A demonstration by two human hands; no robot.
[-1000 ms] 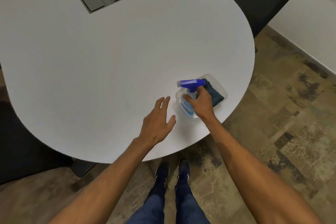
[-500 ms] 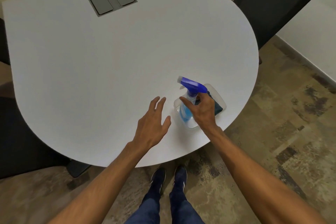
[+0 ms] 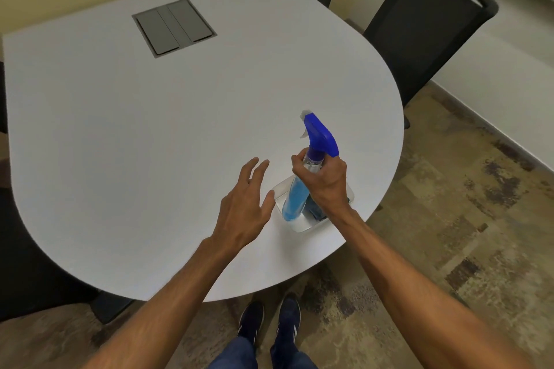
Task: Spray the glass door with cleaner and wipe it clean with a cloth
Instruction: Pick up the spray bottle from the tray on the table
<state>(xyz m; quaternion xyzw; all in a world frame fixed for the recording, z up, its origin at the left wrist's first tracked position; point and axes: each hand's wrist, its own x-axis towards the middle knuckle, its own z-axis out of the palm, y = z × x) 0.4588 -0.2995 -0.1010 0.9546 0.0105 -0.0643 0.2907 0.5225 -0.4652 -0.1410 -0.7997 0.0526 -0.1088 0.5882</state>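
A white table (image 3: 120, 129) with a rounded near end fills most of the view, and a grey hatch (image 3: 174, 27) is set flush into its far part. The left hand (image 3: 244, 207) hovers palm down over the table near its right edge, fingers straight and slightly spread, holding nothing, with its thumb just beside the tray (image 3: 299, 226). That tray is a small clear one standing close to the table's right edge. The bottle (image 3: 295, 198), clear with blue liquid, rises out of the tray and leans away from the person, its blue spray head (image 3: 320, 136) pointing towards the far side; whether its base touches the tray floor cannot be told. The right hand (image 3: 325, 181) grips the bottle at the neck, fingers and thumb curled tight round it just under the spray head. A dark blue cloth (image 3: 314, 210) lies in the tray just right of the bottle, mostly hidden under that wrist. A black chair (image 3: 419, 24) stands beyond the table's right side on a mottled brown floor (image 3: 449, 234), and dark shoes (image 3: 251, 320) show below the table's near edge
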